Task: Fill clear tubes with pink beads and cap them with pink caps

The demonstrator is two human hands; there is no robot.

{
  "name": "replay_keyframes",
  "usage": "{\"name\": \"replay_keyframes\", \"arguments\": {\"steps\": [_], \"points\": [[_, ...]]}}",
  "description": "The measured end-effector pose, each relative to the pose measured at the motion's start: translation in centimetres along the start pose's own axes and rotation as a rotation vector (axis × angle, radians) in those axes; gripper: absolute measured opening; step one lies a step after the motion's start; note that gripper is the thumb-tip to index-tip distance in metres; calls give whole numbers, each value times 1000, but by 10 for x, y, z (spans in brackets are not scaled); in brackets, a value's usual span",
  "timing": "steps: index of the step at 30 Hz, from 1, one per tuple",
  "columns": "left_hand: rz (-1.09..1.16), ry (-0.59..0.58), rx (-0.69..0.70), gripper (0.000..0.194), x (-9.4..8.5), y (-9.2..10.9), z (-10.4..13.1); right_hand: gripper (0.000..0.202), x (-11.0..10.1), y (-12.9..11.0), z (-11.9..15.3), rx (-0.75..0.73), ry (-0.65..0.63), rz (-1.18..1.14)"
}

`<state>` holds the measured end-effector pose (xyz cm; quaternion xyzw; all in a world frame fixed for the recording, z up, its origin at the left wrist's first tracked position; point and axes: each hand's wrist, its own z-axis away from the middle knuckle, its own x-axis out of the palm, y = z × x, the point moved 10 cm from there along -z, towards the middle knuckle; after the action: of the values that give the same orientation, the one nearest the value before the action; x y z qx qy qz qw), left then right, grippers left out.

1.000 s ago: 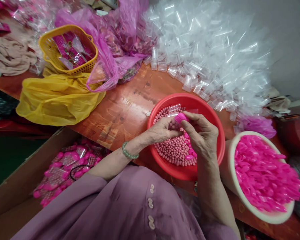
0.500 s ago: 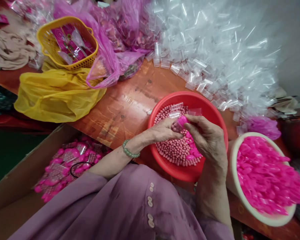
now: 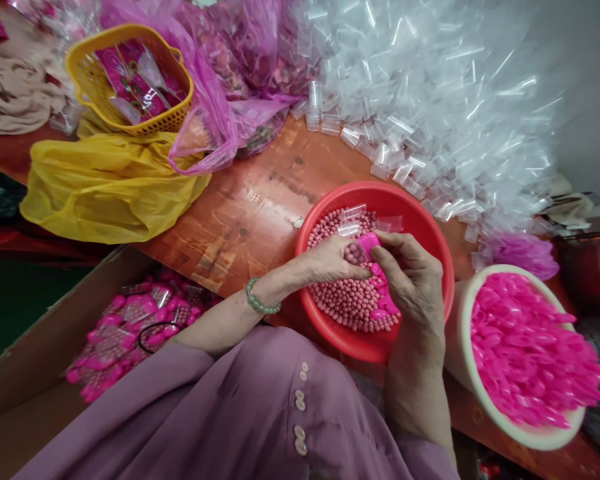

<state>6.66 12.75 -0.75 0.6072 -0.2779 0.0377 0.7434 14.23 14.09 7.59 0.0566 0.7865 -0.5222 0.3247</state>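
Over the red basin (image 3: 430, 207), my left hand (image 3: 335, 259) grips a clear tube (image 3: 353, 253) with pink beads inside. A bright pink cap (image 3: 369, 245) sits at the tube's right end, and my right hand (image 3: 410, 267) pinches it between thumb and fingers. Under both hands the basin holds many dusty-pink beads (image 3: 345, 303), some bright pink caps (image 3: 380, 313) and a few clear tubes (image 3: 350, 229).
Clear tubes (image 3: 420, 100) are heaped at the back right. A white bucket (image 3: 473, 393) of pink pieces stands at right. A yellow basket (image 3: 130, 77), yellow bag (image 3: 110, 190) and purple bag (image 3: 215, 127) lie left. Below them, a cardboard box (image 3: 45, 333) contains filled tubes.
The beads in the held tube show more clearly, and the pink cap is turned slightly and sits a little further right. My right hand has shifted slightly left.
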Motion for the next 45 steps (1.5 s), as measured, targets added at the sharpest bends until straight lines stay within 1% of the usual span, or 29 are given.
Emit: {"name": "replay_keyframes", "arguments": {"steps": [2,5,8,13,18,20,23,24,27,29,32,34,37,39,43,45], "points": [[-42,46,22,38,-3,1,0,19,0,-9,0,-51,19,73],[-44,83,59,36,-5,5,0,20,2,-17,0,-82,27,123],[-37,82,88,34,-4,8,2,19,2,-21,-1,-99,9,152],[-179,62,60,32,-3,8,6,14,3,-24,-1,-137,-84,226],[-143,43,22,29,0,5,4,16,4,-22,1,-143,-98,233],[-47,65,16,27,-1,6,2,25,9,-27,2,-187,-111,302],[155,116,-8,31,-5,7,1,47,17,-34,3,-263,-156,388],[210,103,-20,33,-3,7,1,54,21,-35,4,-284,-183,393],[319,-2,-54,34,5,8,2,77,31,-34,8,-329,-242,404],[351,-36,-68,39,6,7,4,87,35,-32,10,-331,-204,458],[353,-41,-83,46,4,3,6,82,36,-33,10,-347,-87,574],[348,-65,-96,46,6,1,7,78,38,-37,11,-401,-43,657],[349,-106,-109,46,9,0,9,72,40,-43,11,-491,-11,744],[359,-118,-113,46,10,1,10,68,39,-44,11,-524,2,770],[395,-103,-126,50,10,0,12,64,40,-53,13,-594,43,807],[397,-92,-136,51,10,-1,12,64,40,-56,12,-582,30,805]]}}
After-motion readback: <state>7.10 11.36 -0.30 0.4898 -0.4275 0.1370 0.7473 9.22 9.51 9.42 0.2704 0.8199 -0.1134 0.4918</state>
